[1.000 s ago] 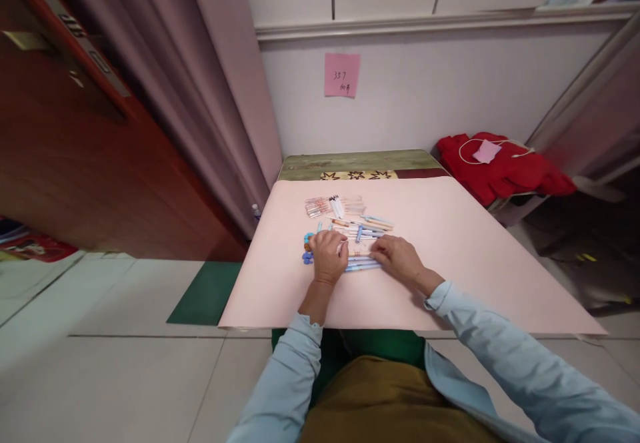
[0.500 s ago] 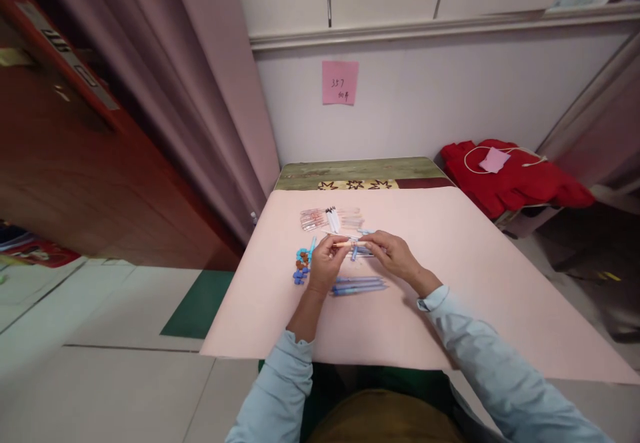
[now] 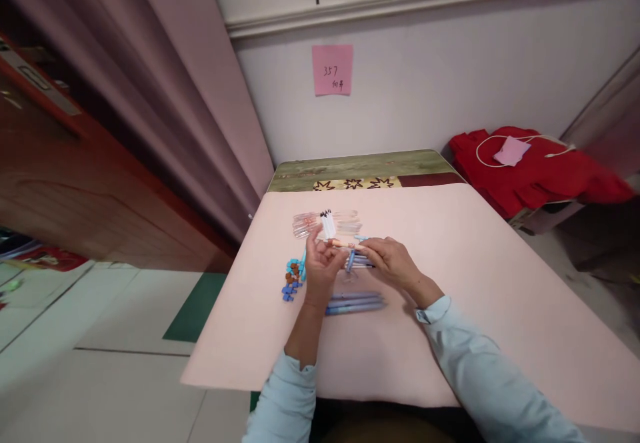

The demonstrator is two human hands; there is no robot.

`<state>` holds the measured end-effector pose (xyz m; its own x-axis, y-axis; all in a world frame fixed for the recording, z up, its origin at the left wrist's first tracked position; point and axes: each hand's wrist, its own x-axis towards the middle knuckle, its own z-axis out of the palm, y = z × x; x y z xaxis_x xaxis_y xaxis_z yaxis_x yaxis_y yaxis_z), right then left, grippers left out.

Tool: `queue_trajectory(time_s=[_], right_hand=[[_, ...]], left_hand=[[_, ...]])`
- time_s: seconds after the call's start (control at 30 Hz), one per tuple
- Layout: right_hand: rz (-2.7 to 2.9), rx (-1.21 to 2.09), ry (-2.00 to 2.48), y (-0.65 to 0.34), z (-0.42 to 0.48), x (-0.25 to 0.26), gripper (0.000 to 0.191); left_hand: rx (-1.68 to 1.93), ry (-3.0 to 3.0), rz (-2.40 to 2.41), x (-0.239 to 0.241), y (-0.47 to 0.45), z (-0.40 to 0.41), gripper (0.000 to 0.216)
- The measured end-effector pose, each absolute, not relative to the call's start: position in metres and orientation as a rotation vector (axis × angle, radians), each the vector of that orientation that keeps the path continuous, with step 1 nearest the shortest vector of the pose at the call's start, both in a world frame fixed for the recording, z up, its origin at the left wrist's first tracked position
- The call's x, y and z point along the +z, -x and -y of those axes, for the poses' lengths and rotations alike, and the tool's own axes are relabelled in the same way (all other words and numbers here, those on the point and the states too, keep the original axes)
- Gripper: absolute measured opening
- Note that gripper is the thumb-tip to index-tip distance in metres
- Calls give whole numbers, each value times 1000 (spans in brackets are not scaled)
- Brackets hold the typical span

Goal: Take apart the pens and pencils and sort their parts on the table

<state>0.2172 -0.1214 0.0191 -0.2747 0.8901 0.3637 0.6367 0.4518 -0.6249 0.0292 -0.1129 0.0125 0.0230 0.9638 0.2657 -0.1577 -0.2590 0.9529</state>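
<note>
A slim pen barrel (image 3: pixel 347 245), pale with an orange-brown left end, is held level above the table. My right hand (image 3: pixel 393 263) pinches its right end between thumb and fingers. At the left end, the thumb and curled fingers of my left hand (image 3: pixel 323 266) touch the barrel, with the index finger raised. Below them lie several thin pen parts (image 3: pixel 359 260) and a blue piece (image 3: pixel 350 261), partly hidden by the hands. Several blue-lilac pens (image 3: pixel 355 303) lie nearer me. Small blue and brown pieces (image 3: pixel 291 279) are heaped beside my left hand.
Behind the hands lie white refills with dark tips (image 3: pixel 327 224), between clear reddish tubes (image 3: pixel 305 225) and pale clear tubes (image 3: pixel 347 221). Pink paper (image 3: pixel 240 336) covers the table. Red cloth (image 3: pixel 540 176) with a white cable is at the right; a curtain (image 3: pixel 220 96) hangs left.
My left fingers have loosened and spread, the index finger lifting off the barrel. My right hand keeps its pinch. The camera view has shifted slightly and tilted down.
</note>
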Motion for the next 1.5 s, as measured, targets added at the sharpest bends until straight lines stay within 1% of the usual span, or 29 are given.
queue_trajectory(time_s=[0.03,0.07,0.2,0.37,0.47,0.57,0.67,0.73,0.83,0.97,1.03,1.17,1.23,1.33,1.43,1.5], right_hand=[[1963,562,1246,-215,123,22,40],[1923,660,1201,-212,125,25,42],[1891,969,983,-204,132,39,51],[1901,1096,1037,-205,133,39,54],[1926,1014,1057,-203,132,33,50],[1952,755,1164,-197,132,24,43],[1939,458,1293,-193,132,17,31],[1907,379,1348,-194,132,15,26],[1900,447,1394,-197,133,18,29],[1963,582,1349,-198,133,21,44],[1941,581,1322,-198,132,20,40],[1840,444,1341,-197,132,16,27],[1822,480,1396,-197,133,16,25],[1881,611,1419,-199,134,18,27],[1910,665,1365,-200,133,21,41],[1863,681,1342,-200,133,21,36]], left_hand=[[1422,-1199,-882,13,-32,113,55],[1388,-1135,-847,14,-34,114,56],[1240,-1077,-798,14,-35,117,33],[1177,-1089,-762,12,-28,121,31],[1237,-1124,-806,11,-29,121,28],[1326,-1056,-881,9,-33,119,29],[1355,-977,-935,5,-37,116,31],[1341,-961,-928,2,-39,114,33],[1315,-972,-906,1,-39,113,34],[1285,-991,-938,3,-37,114,33],[1274,-992,-961,4,-35,114,34],[1267,-1002,-979,8,-35,114,35],[1268,-996,-976,9,-36,114,35],[1271,-988,-966,8,-36,114,35],[1266,-980,-951,6,-35,114,36],[1268,-976,-947,5,-34,114,35]])
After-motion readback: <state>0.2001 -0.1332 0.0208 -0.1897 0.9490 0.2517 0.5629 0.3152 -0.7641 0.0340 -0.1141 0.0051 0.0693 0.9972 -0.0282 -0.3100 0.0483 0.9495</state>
